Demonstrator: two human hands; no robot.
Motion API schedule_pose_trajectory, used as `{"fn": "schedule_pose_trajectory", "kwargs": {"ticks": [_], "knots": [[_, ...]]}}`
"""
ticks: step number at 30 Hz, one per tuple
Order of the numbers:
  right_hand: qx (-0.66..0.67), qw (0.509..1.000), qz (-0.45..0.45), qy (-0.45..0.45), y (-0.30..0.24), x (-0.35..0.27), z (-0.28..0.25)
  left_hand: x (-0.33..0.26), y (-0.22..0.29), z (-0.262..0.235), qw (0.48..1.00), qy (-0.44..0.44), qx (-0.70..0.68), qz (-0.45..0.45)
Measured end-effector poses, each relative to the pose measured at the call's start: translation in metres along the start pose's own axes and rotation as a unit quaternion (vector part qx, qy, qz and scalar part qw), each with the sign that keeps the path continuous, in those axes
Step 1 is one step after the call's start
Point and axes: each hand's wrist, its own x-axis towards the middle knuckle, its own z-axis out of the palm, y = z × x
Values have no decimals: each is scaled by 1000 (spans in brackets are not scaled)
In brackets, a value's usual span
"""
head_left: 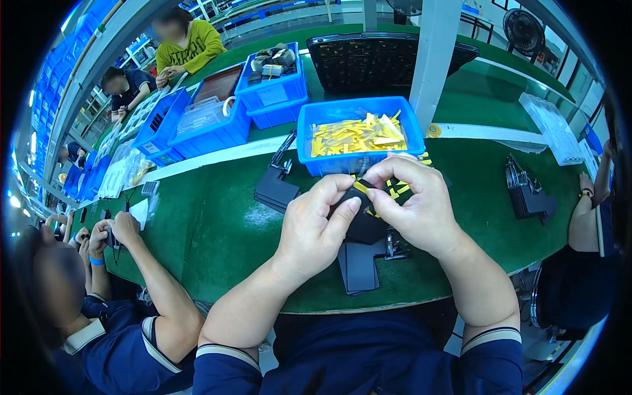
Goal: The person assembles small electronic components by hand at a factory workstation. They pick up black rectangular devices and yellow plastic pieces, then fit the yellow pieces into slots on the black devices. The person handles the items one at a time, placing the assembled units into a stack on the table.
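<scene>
Head view, 2 hands pinching 1 black part w/ yellow strip, 4 blue bins.

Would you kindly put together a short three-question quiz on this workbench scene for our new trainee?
1. True or false: both hands, the left hand and the right hand, grip the same small black part.
2. What fills the blue bin just beyond the hands? A) yellow strips B) red caps C) white screws
3. Fill in: flat black pieces lie on the ____ table below the hands.

Key
1. True: both hands pinch the black part, with a yellow strip at its top edge.
2. A: yellow strips.
3. green
</scene>
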Motion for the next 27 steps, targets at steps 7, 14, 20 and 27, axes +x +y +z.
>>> {"fn": "schedule_pose_trajectory", "kwargs": {"ticks": [7,14,20,27], "knots": [[-198,960,-187,64,-4,1,-2,0,-5,6,978,25,-182,-102],[-195,956,-186,113,-5,1,-6,-1,-6,6,995,8,-91,-40],[-168,966,-192,50,-14,-7,3,3,-8,6,946,19,-305,-108],[-164,969,-166,82,-13,-6,2,-4,-9,7,997,55,16,52]]}}
